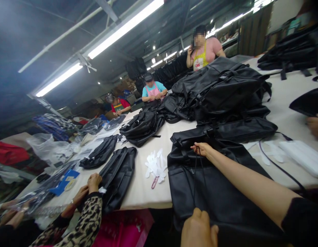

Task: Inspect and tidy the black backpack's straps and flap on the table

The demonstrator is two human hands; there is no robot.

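A black leather-look bag (182, 192) lies in front of me, its lower part hanging over the table edge. My right hand (202, 150) is closed in a pinch on a thin black cord (203, 173) near the bag's upper part. Two strands of the cord run down over the bag to my left hand (198, 228). That hand is closed in a fist at the lower end of the strands, at the bottom of the view. What lies inside its fingers is hidden.
White tags (157, 163) with pink snips (154, 183) lie left of the bag. Stacked black backpacks (220, 89) rise behind it. A co-worker's hands (93, 183) work beside another black bag (120, 175). A white packet (301, 157) and black strap (274, 168) lie right.
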